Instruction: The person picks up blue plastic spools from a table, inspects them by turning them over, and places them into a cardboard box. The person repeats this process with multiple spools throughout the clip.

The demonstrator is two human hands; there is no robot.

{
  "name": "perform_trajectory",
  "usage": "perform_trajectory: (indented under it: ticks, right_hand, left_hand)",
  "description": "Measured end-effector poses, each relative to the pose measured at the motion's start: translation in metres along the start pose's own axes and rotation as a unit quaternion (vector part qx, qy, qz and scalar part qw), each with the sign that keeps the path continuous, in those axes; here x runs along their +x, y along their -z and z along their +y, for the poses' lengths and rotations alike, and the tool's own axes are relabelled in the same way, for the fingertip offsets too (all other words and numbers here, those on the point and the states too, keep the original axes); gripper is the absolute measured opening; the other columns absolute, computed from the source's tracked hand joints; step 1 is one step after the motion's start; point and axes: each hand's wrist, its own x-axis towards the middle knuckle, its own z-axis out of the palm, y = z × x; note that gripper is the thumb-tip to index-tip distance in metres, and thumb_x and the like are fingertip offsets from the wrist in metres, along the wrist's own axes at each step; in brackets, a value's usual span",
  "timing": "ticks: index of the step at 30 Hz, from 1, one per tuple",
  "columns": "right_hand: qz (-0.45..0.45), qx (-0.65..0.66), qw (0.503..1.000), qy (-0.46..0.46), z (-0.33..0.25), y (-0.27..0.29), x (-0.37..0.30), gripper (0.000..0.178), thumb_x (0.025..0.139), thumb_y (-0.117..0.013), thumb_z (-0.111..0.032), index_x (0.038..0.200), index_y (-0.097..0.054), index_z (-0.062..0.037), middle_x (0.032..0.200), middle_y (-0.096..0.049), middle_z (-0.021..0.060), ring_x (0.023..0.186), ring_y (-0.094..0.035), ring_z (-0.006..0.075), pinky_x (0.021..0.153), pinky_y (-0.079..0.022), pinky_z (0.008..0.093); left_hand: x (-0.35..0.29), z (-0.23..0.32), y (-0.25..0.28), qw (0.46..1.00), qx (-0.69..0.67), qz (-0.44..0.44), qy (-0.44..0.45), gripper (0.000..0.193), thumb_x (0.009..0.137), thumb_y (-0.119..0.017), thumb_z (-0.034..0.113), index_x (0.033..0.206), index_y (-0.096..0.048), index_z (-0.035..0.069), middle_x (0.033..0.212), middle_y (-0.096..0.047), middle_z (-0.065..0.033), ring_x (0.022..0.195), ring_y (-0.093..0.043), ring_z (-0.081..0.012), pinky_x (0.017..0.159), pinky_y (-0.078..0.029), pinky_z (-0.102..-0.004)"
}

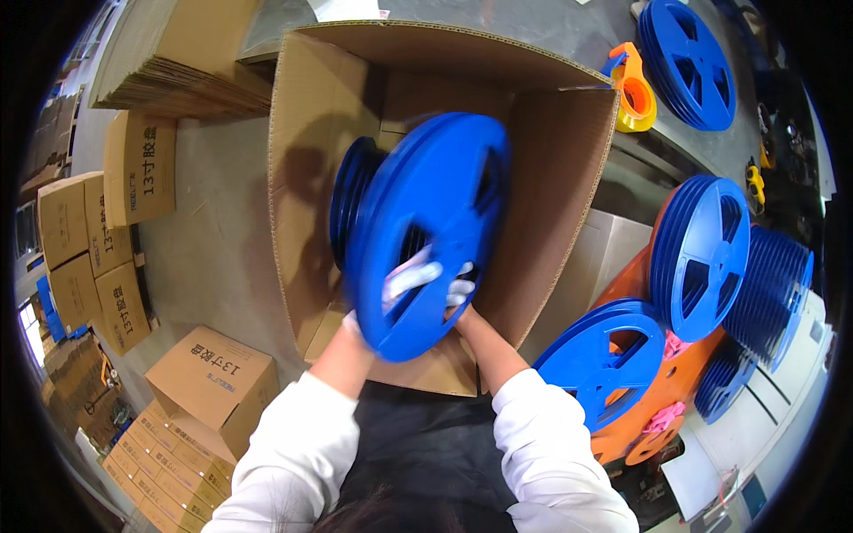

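A large blue plastic reel point(444, 209), seemingly one of a few stacked face to face, is tilted inside the opening of a cardboard carton point(569, 204). My left hand point(410, 277), in a white glove, grips it from its lower left, and the fingers show through a cut-out. On the lower right, my right hand point(460, 288) holds the same reel, also with gloved fingers at a cut-out. Motion blurs both the reel and the hands slightly. Behind it, more dark blue reels point(351, 200) stand on edge against the carton's left side. The carton's floor is mostly hidden.
Blue reels point(702, 258) rest on an orange surface point(662, 395) at right. An orange tape dispenser point(633, 89) and another reel stack point(689, 67) lie on the grey bench. Flattened cardboard point(178, 62) is piled at upper left; closed cartons point(209, 369) stand at lower left.
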Motion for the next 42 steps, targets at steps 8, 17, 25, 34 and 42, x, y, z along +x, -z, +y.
perform_trajectory:
  ticks: [8,17,25,34,42]
  right_hand:
    - [-0.530,0.845,-0.039,0.056,0.095,0.044,-0.034,0.052,0.096,-0.053,-0.031,0.138,-0.049,-0.0013,0.142,-0.050,0.0201,0.137,-0.040,0.0343,0.116,-0.026,0.0423]
    - [-0.347,0.891,0.281,-0.079,0.189,-0.013,0.115,0.041,0.087,-0.058,-0.004,0.128,-0.059,-0.0059,0.139,-0.053,0.0175,0.135,-0.042,0.0377,0.112,-0.031,0.0462]
    - [-0.515,0.680,0.522,0.012,0.072,-0.037,0.130,0.073,0.085,-0.070,-0.020,0.148,-0.034,-0.0123,0.161,-0.016,0.0143,0.144,-0.024,0.0356,0.112,-0.029,0.0527]
    - [-0.542,0.686,0.485,0.010,0.060,-0.037,0.105,0.083,0.083,-0.074,-0.029,0.150,-0.028,-0.0152,0.149,-0.033,0.0203,0.131,-0.042,0.0401,0.100,-0.044,0.0500]
    - [-0.630,0.668,0.395,-0.012,0.077,-0.052,0.112,0.085,0.086,-0.069,-0.032,0.155,-0.019,-0.0260,0.141,-0.040,0.0220,0.127,-0.046,0.0413,0.102,-0.043,0.0491]
  left_hand:
    - [0.119,-0.063,0.011,0.953,0.283,0.084,0.070,0.071,0.093,-0.056,0.050,0.151,-0.036,0.014,0.149,-0.044,-0.0178,0.138,-0.040,-0.0344,0.112,-0.032,-0.0393]
    - [0.082,0.016,0.139,0.428,0.787,0.398,-0.198,0.051,0.082,-0.063,0.029,0.130,-0.057,0.011,0.144,-0.045,-0.0190,0.135,-0.038,-0.0392,0.111,-0.034,-0.0474]
    - [0.100,0.033,0.146,0.308,0.884,0.351,0.013,0.058,0.085,-0.063,0.036,0.135,-0.048,0.012,0.138,-0.048,-0.0163,0.130,-0.042,-0.0343,0.106,-0.036,-0.0477]
    - [0.101,0.039,0.167,0.480,0.774,0.356,0.209,0.059,0.087,-0.064,0.035,0.140,-0.047,0.015,0.141,-0.053,-0.0097,0.123,-0.055,-0.0276,0.102,-0.041,-0.0468]
    - [0.026,-0.022,0.170,0.572,0.676,0.464,-0.019,0.058,0.083,-0.070,0.019,0.136,-0.049,0.012,0.142,-0.045,-0.0246,0.126,-0.049,-0.0409,0.106,-0.041,-0.0451]
